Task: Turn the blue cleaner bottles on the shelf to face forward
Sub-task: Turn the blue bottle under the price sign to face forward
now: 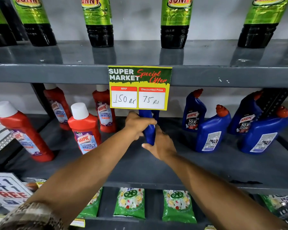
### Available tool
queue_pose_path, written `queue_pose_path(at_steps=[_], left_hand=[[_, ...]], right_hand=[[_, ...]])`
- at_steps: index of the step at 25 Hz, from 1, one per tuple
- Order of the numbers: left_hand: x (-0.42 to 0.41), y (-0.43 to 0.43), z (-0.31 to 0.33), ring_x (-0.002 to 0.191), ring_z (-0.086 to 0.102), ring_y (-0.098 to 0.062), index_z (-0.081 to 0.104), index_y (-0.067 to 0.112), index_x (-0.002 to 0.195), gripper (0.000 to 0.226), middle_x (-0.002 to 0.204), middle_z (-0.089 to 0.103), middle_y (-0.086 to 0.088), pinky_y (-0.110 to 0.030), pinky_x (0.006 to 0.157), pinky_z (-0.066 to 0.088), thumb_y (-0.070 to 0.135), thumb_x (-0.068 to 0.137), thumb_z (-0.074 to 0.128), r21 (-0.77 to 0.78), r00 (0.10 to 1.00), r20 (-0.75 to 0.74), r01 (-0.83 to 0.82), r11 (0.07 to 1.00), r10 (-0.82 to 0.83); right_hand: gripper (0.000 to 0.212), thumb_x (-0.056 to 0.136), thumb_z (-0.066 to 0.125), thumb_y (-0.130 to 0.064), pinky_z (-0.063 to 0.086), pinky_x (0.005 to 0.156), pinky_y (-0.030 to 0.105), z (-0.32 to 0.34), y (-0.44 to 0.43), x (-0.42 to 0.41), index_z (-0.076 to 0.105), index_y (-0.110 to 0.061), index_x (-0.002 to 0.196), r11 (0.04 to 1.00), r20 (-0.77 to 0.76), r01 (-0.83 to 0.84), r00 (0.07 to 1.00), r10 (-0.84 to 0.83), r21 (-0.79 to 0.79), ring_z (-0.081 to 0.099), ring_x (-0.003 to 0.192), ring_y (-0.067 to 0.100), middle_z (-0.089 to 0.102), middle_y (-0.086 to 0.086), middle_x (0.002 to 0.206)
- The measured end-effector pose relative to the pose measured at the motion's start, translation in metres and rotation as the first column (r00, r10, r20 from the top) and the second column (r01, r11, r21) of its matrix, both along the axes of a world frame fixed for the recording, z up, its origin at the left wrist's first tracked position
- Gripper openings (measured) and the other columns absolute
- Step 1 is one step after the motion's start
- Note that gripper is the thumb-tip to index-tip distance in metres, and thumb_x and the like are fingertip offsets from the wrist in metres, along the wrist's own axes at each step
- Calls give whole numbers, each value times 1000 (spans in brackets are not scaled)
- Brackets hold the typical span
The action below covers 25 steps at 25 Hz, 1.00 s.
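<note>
A blue cleaner bottle point(149, 128) stands in the middle of the grey shelf point(140, 165), its top hidden behind a yellow price card point(139, 87). My left hand point(137, 125) wraps its left side and my right hand point(160, 144) grips its lower right side. To the right stand several more blue bottles with red caps: two at the back point(194, 112) point(247, 115) show their front labels, while two in front point(212, 130) point(264, 133) show white back labels.
Red bathroom cleaner bottles point(86, 128) with white caps fill the shelf's left half. Dark bottles with green labels point(100, 22) line the shelf above. Green pouches point(130, 203) sit on the shelf below. A "free" offer sign point(7, 188) is at lower left.
</note>
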<state>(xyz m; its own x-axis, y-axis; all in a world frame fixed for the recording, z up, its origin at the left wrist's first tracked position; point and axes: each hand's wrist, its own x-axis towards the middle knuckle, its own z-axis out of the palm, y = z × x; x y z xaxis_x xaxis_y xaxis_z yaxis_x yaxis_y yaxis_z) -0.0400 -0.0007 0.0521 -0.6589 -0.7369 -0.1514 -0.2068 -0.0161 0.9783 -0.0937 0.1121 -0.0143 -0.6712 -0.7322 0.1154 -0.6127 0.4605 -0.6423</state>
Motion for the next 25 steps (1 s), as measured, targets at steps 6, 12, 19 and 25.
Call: queue_pose_path(at_steps=[6,12,19,25], left_hand=[[23,-23,29,97,66,-15,67,24,95,25,97,72,5,-31,81,52,6,79,72,1,938,-110,330,944,-328],[36,-23,14,96,73,-17,66,25,103,50,99,78,3,-28,77,59,7,61,87,-202,927,-159,307,930,-341],[40,-8,-14,89,75,-24,67,15,100,50,98,77,-7,-38,79,61,9,56,91,-208,973,-132,158,965,-188],[43,-7,-13,91,74,-22,62,9,113,62,104,76,-8,-35,78,61,12,58,90,-203,983,-69,154,967,-171]], right_hand=[[55,71,78,-24,42,82,21,7,8,-19,56,-22,121,964,168,-24,983,70,-263,56,95,12,57,2,115],[66,76,75,-11,48,102,47,-15,14,-23,45,-24,133,949,328,-170,910,255,-265,60,117,18,62,3,128],[67,81,70,-6,44,105,49,-38,14,-21,38,-19,138,964,351,-172,906,235,-203,55,123,23,57,8,134],[61,82,71,-8,47,103,47,-45,10,-21,41,-17,134,968,347,-163,911,222,-189,58,118,22,59,8,131]])
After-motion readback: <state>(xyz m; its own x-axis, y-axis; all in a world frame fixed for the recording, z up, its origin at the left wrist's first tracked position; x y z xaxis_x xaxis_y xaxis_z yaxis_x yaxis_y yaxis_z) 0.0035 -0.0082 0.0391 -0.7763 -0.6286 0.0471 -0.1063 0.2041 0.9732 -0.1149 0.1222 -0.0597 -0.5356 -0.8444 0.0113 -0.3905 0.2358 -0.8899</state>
